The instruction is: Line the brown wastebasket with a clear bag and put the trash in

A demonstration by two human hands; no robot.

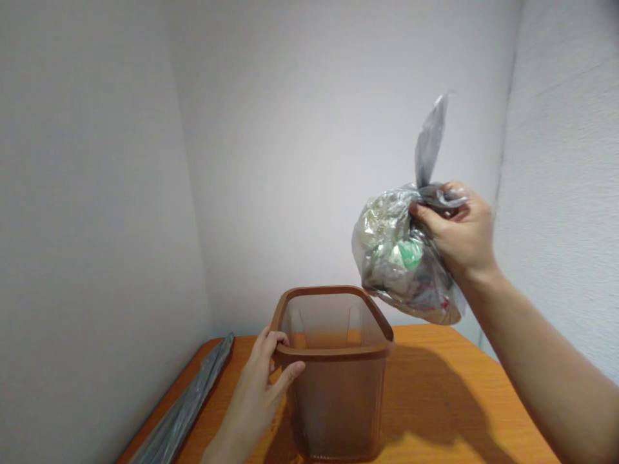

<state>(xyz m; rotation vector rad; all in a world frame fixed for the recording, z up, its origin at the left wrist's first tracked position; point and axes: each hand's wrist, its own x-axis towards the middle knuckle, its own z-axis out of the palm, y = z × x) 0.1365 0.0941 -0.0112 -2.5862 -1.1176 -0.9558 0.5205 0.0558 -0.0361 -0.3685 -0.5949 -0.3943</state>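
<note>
The fingers [453, 186] of your right hand [469, 238] are closed on the gathered neck of a knotted, see-through plastic trash bag [387, 267], with your thumb pressed against it near the knot. The filled body of the bag hangs to the left of those fingers and below them, while one loose gray end stands up above the knot and another strip of plastic bunches within your grip. A green piece [410, 254] shows through the film among the crumpled contents.

The bag is in the air, above and to the right of a brown plastic wastebasket [338, 409]; its lower left edge overlaps the basket's far right rim in view, and you cannot tell whether they touch. Your left hand [261, 380] grips the near left corner of the rim, fingers hooked over it and thumb outside, just under the lip. The wastebasket stands upright on a wooden table [449, 341]. Left of that hand, a long folded gray plastic bag [193, 399] lies along the table's edge.
</note>
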